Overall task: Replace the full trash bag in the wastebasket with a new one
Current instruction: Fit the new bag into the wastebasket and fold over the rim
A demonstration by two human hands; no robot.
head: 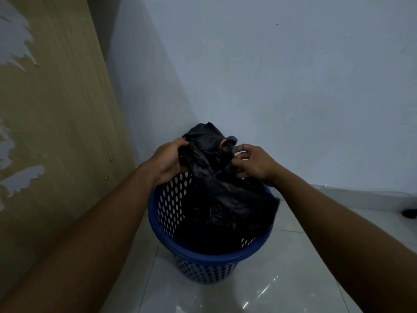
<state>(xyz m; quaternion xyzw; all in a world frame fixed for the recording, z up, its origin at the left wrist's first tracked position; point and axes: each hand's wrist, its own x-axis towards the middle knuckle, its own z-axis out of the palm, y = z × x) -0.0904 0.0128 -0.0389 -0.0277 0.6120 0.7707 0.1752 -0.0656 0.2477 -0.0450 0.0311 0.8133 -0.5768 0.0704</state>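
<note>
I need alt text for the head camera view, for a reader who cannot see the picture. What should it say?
The left hand and right hand grip the gathered top of a black trash bag that sits in a blue perforated wastebasket. The basket stands on a pale tiled floor in a corner, beside a worn wooden panel.

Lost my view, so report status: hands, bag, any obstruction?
Left hand and right hand both grip gathered top of black trash bag. Bag sits inside blue wastebasket, not lifted out. Lift path looks clear.
</note>
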